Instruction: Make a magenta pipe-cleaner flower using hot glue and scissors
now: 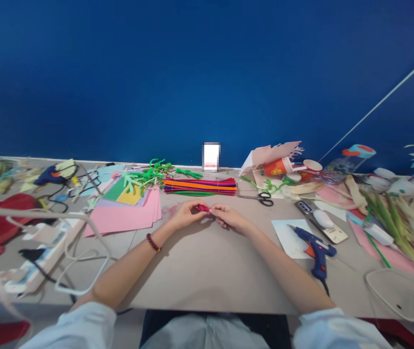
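Over the middle of the table, my left hand (pixel 188 214) pinches a small crimson coil, which looks like a wound pipe cleaner (pixel 202 208). My right hand (pixel 227 215) meets it from the other side, thumb and forefinger closed at the coil's right end. Its other fingers are curled under. Just beyond my hands lies a bundle of pipe cleaners (pixel 199 186) in purple, orange, red and green. Black-handled scissors (pixel 265 198) rest to the right of the bundle. The fine shape of the crimson piece is too small to make out.
A blue glue gun (pixel 315 249) lies on white paper at right, beside a phone (pixel 303 207). Pink sheets (pixel 119 218) and green pipe-cleaner shapes (pixel 137 179) spread at left. A power strip (pixel 47 257) with loose cables is at far left. Corn husks (pixel 391 218) lie far right.
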A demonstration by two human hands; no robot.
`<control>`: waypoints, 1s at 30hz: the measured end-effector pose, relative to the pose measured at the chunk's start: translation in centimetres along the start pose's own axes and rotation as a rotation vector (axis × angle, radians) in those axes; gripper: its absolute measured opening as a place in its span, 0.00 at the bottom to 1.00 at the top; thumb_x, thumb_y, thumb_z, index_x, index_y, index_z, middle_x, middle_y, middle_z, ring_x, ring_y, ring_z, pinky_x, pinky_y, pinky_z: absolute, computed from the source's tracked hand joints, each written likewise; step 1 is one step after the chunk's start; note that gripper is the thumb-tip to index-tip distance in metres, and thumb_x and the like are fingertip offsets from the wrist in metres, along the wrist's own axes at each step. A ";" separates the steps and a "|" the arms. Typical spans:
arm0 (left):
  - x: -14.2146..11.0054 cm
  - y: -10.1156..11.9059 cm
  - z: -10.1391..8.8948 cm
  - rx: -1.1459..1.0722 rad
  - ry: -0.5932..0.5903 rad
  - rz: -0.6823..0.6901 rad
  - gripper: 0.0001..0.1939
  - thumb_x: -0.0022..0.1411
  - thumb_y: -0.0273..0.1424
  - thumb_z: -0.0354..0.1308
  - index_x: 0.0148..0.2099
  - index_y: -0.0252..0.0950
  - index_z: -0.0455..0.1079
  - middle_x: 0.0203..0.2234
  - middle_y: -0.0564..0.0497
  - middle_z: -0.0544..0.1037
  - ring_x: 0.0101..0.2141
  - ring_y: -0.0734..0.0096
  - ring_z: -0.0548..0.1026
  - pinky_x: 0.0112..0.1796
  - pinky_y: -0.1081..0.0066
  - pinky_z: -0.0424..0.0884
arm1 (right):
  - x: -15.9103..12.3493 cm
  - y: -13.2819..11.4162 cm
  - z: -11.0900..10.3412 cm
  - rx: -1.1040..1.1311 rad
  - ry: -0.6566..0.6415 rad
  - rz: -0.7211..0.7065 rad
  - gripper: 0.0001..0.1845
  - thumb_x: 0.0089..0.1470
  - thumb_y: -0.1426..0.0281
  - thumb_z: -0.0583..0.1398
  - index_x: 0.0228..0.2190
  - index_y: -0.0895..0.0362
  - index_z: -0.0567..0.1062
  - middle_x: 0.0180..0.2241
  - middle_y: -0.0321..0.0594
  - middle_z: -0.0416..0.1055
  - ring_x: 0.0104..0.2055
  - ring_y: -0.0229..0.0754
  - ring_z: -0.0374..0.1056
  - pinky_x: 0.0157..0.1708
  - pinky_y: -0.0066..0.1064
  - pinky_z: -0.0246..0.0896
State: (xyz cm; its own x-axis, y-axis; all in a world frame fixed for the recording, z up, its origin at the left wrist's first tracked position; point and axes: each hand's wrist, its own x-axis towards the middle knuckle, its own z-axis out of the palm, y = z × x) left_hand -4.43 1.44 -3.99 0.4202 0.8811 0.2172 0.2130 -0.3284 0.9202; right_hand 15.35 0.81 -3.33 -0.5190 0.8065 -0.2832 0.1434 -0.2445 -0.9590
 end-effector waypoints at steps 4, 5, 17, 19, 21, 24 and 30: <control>0.0 -0.1 0.0 0.037 -0.008 0.016 0.09 0.57 0.34 0.58 0.36 0.34 0.73 0.32 0.47 0.76 0.32 0.71 0.73 0.34 0.73 0.68 | 0.0 0.2 -0.1 -0.006 -0.013 0.006 0.18 0.52 0.53 0.57 0.32 0.56 0.70 0.13 0.24 0.53 0.13 0.28 0.46 0.11 0.20 0.39; 0.0 -0.2 0.0 0.032 -0.002 0.008 0.09 0.57 0.34 0.58 0.35 0.33 0.72 0.31 0.48 0.76 0.31 0.72 0.73 0.32 0.74 0.68 | 0.0 0.2 -0.2 -0.007 -0.012 0.008 0.18 0.52 0.53 0.57 0.33 0.56 0.70 0.13 0.24 0.53 0.13 0.28 0.46 0.11 0.20 0.39; 0.1 -0.5 -0.1 -0.075 0.027 -0.087 0.11 0.53 0.36 0.61 0.34 0.33 0.70 0.27 0.48 0.77 0.28 0.72 0.74 0.30 0.75 0.67 | 0.2 0.1 -0.1 0.019 -0.029 0.024 0.17 0.52 0.54 0.57 0.32 0.56 0.71 0.12 0.24 0.52 0.12 0.28 0.45 0.10 0.21 0.39; 0.0 -0.6 -0.1 -0.095 0.014 -0.091 0.11 0.54 0.36 0.61 0.34 0.33 0.70 0.28 0.47 0.77 0.29 0.72 0.74 0.30 0.75 0.67 | 0.4 0.2 -0.2 0.028 -0.040 0.021 0.17 0.52 0.55 0.58 0.32 0.57 0.72 0.12 0.25 0.53 0.12 0.29 0.47 0.10 0.21 0.41; 0.0 -0.6 -0.1 -0.117 -0.005 -0.100 0.11 0.54 0.37 0.61 0.34 0.32 0.70 0.27 0.47 0.77 0.28 0.72 0.74 0.29 0.75 0.67 | 0.4 0.2 -0.3 0.045 -0.067 0.023 0.17 0.51 0.56 0.58 0.33 0.58 0.73 0.13 0.26 0.56 0.13 0.29 0.53 0.12 0.21 0.47; -0.1 -0.6 0.0 -0.157 -0.055 -0.122 0.12 0.54 0.37 0.61 0.33 0.32 0.70 0.26 0.48 0.77 0.26 0.74 0.73 0.28 0.76 0.67 | 0.0 0.0 -0.6 0.086 -0.155 0.041 0.14 0.50 0.60 0.60 0.32 0.59 0.73 0.19 0.32 0.66 0.19 0.32 0.62 0.19 0.23 0.58; -0.3 -0.7 0.7 -0.200 -0.117 -0.134 0.11 0.52 0.35 0.61 0.33 0.31 0.71 0.24 0.50 0.75 0.26 0.75 0.72 0.29 0.75 0.67 | -1.0 -1.5 -1.0 0.040 -0.319 0.101 0.16 0.50 0.61 0.61 0.37 0.59 0.73 0.32 0.41 0.72 0.31 0.35 0.68 0.32 0.26 0.64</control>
State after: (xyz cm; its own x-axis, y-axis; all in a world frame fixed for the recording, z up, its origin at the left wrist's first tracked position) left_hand -4.06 1.14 -4.91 0.5012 0.8632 0.0608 0.0998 -0.1274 0.9868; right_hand 16.54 0.88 -1.61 -0.7426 0.5695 -0.3525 0.1772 -0.3405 -0.9234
